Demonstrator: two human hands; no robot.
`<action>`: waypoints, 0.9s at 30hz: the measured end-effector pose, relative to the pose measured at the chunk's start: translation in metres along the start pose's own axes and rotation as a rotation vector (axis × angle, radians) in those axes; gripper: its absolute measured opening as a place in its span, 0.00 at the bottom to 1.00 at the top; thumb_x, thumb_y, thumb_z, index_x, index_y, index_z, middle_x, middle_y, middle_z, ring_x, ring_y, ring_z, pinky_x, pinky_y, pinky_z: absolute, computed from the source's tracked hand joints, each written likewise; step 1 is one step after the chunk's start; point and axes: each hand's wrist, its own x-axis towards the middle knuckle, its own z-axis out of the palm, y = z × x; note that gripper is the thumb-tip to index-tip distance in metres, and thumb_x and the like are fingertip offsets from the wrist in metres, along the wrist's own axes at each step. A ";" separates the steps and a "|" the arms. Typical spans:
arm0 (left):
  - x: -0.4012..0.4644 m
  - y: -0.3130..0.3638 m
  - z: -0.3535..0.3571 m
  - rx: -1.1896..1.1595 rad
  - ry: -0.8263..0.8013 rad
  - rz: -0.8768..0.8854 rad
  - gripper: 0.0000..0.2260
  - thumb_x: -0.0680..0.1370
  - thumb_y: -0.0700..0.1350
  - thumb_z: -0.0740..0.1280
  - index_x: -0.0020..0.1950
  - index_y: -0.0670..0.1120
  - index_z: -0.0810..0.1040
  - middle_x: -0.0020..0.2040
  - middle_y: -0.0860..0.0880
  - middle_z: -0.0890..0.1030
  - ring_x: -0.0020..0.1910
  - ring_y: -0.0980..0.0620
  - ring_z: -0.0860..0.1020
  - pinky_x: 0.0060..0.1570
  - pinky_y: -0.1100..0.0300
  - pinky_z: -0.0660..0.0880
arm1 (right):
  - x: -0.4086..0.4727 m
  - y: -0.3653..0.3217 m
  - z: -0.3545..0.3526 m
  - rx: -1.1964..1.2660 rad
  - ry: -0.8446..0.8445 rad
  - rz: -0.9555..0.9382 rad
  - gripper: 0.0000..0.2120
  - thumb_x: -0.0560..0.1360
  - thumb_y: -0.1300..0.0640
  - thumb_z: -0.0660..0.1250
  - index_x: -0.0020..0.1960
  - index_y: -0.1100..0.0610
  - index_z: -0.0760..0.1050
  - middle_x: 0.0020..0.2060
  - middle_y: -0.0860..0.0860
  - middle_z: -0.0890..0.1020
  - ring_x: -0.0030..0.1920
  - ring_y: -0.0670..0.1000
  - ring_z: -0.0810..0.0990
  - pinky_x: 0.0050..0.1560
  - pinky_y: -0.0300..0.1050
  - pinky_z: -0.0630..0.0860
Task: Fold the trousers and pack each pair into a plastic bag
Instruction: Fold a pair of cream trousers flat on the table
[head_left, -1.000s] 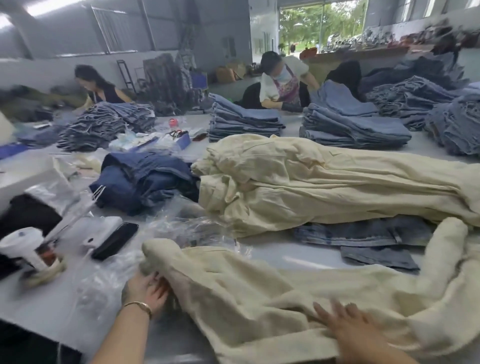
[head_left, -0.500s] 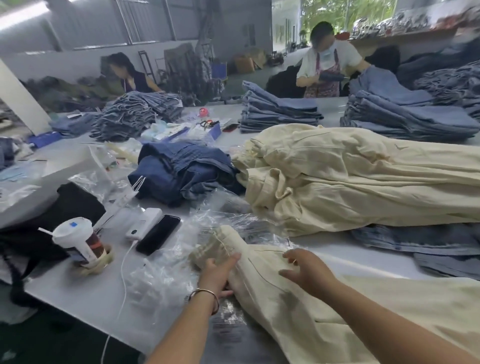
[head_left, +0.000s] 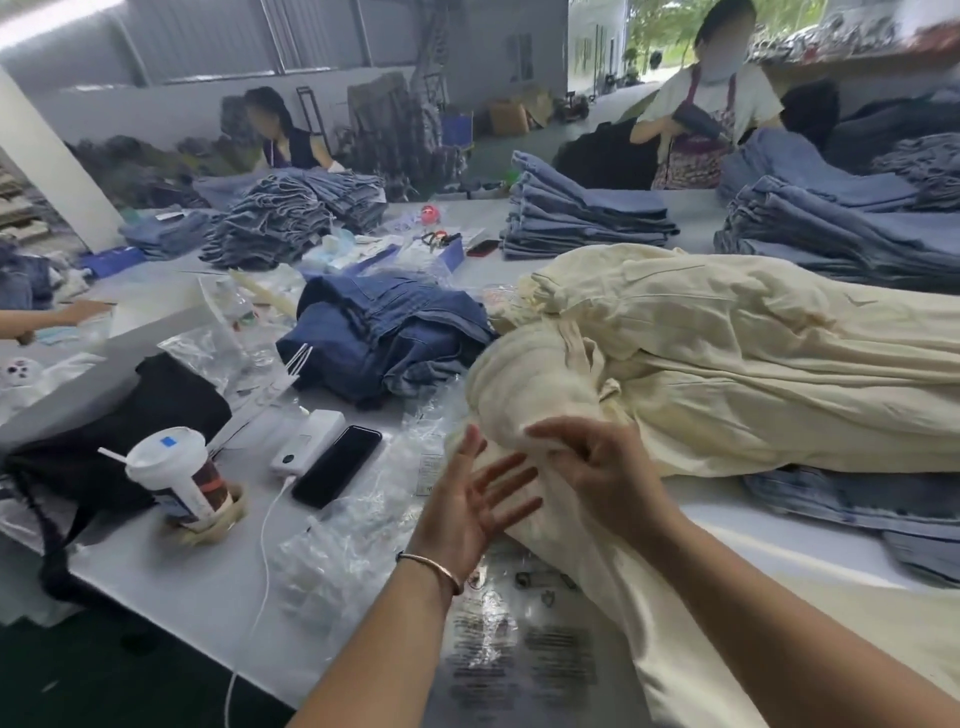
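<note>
— Fingers (head_left: 511, 475), left hand (head_left: 470, 512): what state?
— Straight and spread, palm up, holding nothing; they lie against the side of the cream trousers (head_left: 524, 395). A thin bangle (head_left: 439, 566) sits on my wrist.

— Right hand (head_left: 605, 467)?
— My fingers are curled into the cream cloth at the bunched end, pinching a fold of it.

— Item: the trousers. Location?
— Near edge of the table (head_left: 171, 587), towards its right; one end raised in a rounded hump, the rest running down to the near edge under my right arm. A pile of cream trousers (head_left: 753, 353) lies just behind, touching the hump.

— Plastic bag (head_left: 488, 623)?
— Clear, with printed text, flat on the table beneath my left wrist and the trousers.

— Other entries?
— Black phone (head_left: 337, 465) and white power bank (head_left: 306, 441) side by side, left of my hands; lidded cup (head_left: 179, 478) with straw further left; dark blue jeans (head_left: 384, 332) heaped mid-table; folded denim stacks (head_left: 582, 218) along the far edge.
</note>
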 end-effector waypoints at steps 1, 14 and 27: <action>0.000 0.002 -0.002 0.040 0.082 0.064 0.32 0.68 0.61 0.74 0.65 0.45 0.73 0.54 0.39 0.83 0.54 0.41 0.82 0.46 0.47 0.80 | -0.005 -0.005 0.003 -0.108 -0.090 -0.108 0.14 0.72 0.64 0.69 0.52 0.50 0.84 0.43 0.43 0.85 0.42 0.39 0.82 0.43 0.29 0.73; -0.038 -0.048 -0.086 0.496 0.836 -0.001 0.23 0.76 0.57 0.67 0.64 0.45 0.68 0.55 0.42 0.79 0.50 0.43 0.79 0.52 0.48 0.77 | -0.023 0.081 0.017 -0.102 -0.299 0.430 0.08 0.74 0.54 0.71 0.53 0.50 0.78 0.46 0.48 0.81 0.48 0.49 0.79 0.54 0.47 0.75; -0.046 -0.036 -0.096 0.496 0.735 -0.118 0.36 0.61 0.66 0.76 0.57 0.45 0.68 0.53 0.48 0.78 0.52 0.45 0.78 0.55 0.47 0.77 | -0.069 0.031 0.071 -0.493 -0.931 -0.110 0.19 0.74 0.51 0.63 0.64 0.41 0.71 0.53 0.51 0.82 0.54 0.56 0.78 0.48 0.44 0.70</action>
